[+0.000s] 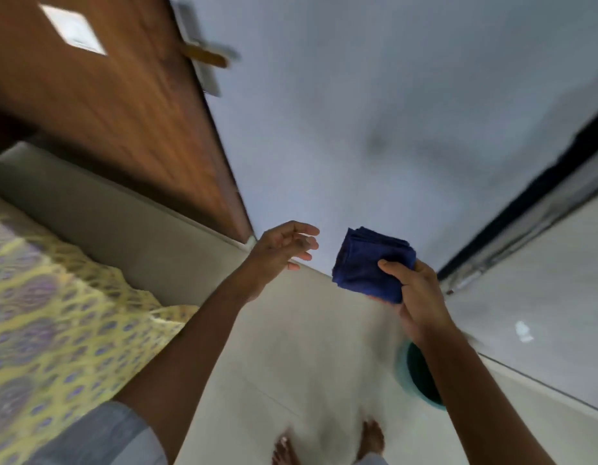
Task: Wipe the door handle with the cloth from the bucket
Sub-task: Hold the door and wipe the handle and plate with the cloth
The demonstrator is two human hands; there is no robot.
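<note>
The right hand (pixel 421 297) pinches the folded blue cloth (pixel 371 263), ready for wiping. The left hand (pixel 280 250) is empty, fingers loosely spread. The door handle (pixel 207 57) is well above both hands; the bucket (pixel 421 380) is under the right forearm.

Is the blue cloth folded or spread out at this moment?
Folded. The blue cloth is a compact, thick square with stacked layered edges at its top, pinched at one corner by the right hand.
</note>
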